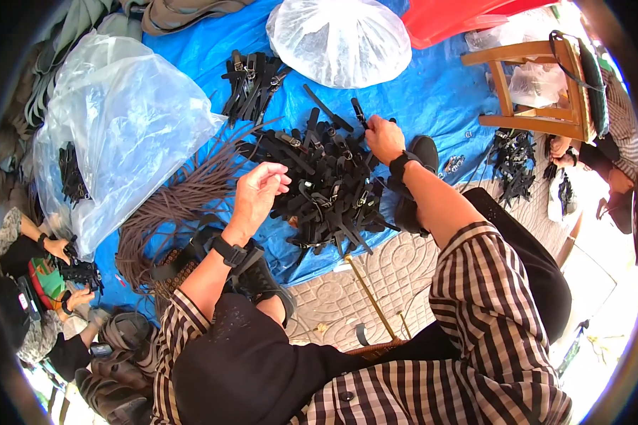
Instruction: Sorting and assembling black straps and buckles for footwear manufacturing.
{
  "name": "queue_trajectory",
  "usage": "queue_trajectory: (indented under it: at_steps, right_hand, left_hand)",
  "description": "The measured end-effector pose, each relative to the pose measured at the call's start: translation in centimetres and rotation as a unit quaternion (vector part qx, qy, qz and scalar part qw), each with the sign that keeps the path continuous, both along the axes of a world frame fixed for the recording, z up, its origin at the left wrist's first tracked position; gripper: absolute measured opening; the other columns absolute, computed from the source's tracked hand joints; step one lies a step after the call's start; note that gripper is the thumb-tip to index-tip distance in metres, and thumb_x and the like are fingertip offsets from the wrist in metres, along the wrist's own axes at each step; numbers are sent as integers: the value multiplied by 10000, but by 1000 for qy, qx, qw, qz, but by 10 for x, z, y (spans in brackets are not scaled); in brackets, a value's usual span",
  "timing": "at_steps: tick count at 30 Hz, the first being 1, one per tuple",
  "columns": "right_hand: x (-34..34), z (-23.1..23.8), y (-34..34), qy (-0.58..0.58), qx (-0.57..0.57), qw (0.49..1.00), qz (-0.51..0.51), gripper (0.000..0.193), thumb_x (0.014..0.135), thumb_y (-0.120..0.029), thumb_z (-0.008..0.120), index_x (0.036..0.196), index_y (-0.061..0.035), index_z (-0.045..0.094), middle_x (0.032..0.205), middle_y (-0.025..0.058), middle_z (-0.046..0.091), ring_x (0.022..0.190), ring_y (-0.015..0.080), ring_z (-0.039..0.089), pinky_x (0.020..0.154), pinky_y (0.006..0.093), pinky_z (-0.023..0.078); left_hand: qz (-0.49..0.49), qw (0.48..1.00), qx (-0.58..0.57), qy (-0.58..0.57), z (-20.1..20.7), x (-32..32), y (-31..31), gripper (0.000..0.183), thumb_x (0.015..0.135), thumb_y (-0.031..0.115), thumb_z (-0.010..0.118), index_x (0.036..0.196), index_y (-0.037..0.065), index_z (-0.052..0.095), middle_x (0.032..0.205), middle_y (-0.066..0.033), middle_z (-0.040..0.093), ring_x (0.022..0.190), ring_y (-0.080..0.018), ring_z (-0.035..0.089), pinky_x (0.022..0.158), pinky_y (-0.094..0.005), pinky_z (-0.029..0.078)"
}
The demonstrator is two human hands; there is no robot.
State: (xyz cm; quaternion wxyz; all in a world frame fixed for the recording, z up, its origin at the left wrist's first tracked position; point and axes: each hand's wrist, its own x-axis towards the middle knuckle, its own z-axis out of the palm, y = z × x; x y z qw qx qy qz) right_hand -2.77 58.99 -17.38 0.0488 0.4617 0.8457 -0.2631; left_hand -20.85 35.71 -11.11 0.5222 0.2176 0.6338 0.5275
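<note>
A heap of black buckle straps (333, 205) with small metal buckles lies in front of me on the blue tarp. At the far right edge of the heap, my right hand (384, 140) pinches one black strap (359, 112), its buckle end pointing away from me. My left hand (259, 195) hovers at the heap's left side with loosely bent fingers and nothing visible in them. Another black strap (326, 106) lies just beyond the heap. Farther back sits a neater bundle of straps (252, 85).
Long brown strips (177, 212) spread left of the heap, beside a large clear plastic bag (120, 127). A full translucent bag (340, 42) and a red plastic item (454, 18) stand at the back. A wooden stool (532, 85) is at right. Other people's hands (57, 248) work at the sides.
</note>
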Motion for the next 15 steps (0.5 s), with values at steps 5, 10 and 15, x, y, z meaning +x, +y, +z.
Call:
queue_trajectory:
  at_steps: [5, 10, 15]
  right_hand:
    - [-20, 20, -1, 102, -18, 994, 15, 165, 716, -126, 514, 855, -36, 522, 779, 198, 590, 763, 389, 553, 652, 466, 419]
    - [-61, 29, -1, 126, -4, 990, 69, 163, 726, -129, 540, 870, -52, 534, 787, 175, 576, 766, 376, 551, 658, 461, 425]
    - [-91, 28, 2, 68, 133, 933, 328, 224, 721, -55, 556, 933, -127, 556, 838, 109, 543, 812, 294, 569, 658, 395, 474]
  left_hand:
    - [4, 1000, 11, 1, 2, -3, -2, 165, 866, 64, 475, 990, -1, 563, 845, -88, 620, 701, -130, 596, 646, -243, 485]
    - [31, 999, 16, -18, 4, -7, -6, 146, 868, 14, 454, 968, -7, 559, 818, -74, 608, 683, -109, 573, 641, -231, 482]
    - [40, 999, -5, -20, -2, -8, -18, 150, 863, 13, 453, 970, -8, 556, 817, -75, 607, 684, -111, 575, 641, -233, 484]
